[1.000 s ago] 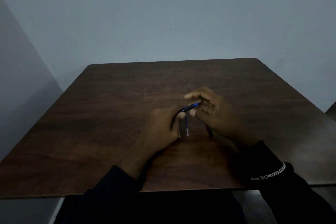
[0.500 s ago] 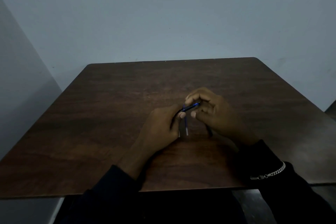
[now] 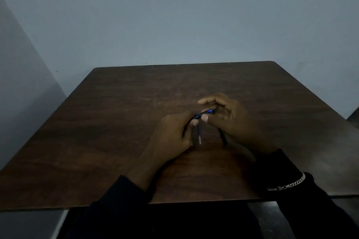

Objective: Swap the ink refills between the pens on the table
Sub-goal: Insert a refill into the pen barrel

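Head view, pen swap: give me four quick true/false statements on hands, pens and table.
1. Both hands hold the blue pen between them. True.
2. The left hand lies flat and empty on the table. False: its fingers pinch the pen's end.
3. A thin refill lies on the table below the held pen. True.
4. A bracelet is on the left wrist. False: it is on the right arm; the right hand is beyond it.
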`<state>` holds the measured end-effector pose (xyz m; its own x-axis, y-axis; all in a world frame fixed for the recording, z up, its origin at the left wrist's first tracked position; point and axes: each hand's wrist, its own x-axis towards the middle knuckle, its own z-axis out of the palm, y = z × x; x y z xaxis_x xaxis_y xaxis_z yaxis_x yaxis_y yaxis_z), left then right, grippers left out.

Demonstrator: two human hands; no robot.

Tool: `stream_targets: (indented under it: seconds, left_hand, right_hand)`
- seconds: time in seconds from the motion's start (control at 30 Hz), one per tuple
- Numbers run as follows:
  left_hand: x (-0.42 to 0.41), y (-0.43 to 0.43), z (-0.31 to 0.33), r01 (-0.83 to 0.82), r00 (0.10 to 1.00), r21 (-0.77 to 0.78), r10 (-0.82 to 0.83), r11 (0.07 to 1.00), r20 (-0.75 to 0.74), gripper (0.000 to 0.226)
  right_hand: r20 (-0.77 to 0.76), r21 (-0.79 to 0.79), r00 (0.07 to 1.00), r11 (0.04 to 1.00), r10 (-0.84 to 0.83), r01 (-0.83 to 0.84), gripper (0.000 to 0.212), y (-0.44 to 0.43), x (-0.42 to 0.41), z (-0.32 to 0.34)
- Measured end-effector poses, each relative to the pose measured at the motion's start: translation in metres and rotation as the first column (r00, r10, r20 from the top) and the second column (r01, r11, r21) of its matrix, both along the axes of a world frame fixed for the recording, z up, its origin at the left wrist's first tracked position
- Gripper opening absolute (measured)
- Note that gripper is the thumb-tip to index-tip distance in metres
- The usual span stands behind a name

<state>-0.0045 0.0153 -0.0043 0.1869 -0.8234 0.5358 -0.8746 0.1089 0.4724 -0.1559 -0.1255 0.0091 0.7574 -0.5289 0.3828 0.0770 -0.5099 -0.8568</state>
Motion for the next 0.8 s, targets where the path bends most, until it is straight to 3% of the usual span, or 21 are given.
stream_targets:
  seconds: [0.1,0.23,0.4,0.5,0.63,0.8]
  left_hand:
    - [-0.0003,0.0002,0.0003,0.003,1.0,-0.015,-0.003,1.0,0.011,0.012]
    - [0.0007,-0.0007,-0.0014,-0.003,0.999,-0.021,0.003,1.0,0.032,0.013]
    - [0.0006,0.0001,-0.0007,-0.009,1.0,-0.022,0.01,1.0,0.023,0.015]
    - [-0.001,0.0003,0.0017,-0.009,1.0,-0.021,0.009,1.0,0.028,0.022]
    - [-0.0005,0.0006,0.0006,-0.004,0.999,-0.017,0.004,1.0,0.034,0.016]
    - [-0.0004,0.0004,0.0001,0.0,0.999,0.006,0.0,1.0,0.036,0.013]
  right_hand:
    - [-0.044,0.002,0.993,0.994,-0.111,0.111,0.008,0.0012,0.0014,0.0019]
    - [-0.046,0.001,0.997,0.998,-0.061,0.061,0.007,-0.0009,0.0006,0.001]
    - [-0.029,-0.053,0.998,0.997,0.059,-0.06,0.025,-0.0018,-0.0032,0.0026]
    - [-0.036,0.022,0.998,0.999,0.043,-0.042,0.031,0.0008,-0.0035,0.0025]
    - [-0.083,0.025,0.99,0.993,-0.115,0.117,0.018,0.0011,-0.0002,0.0049]
    - [-0.065,0.04,0.998,0.999,-0.018,0.021,0.005,-0.001,-0.0008,0.0031]
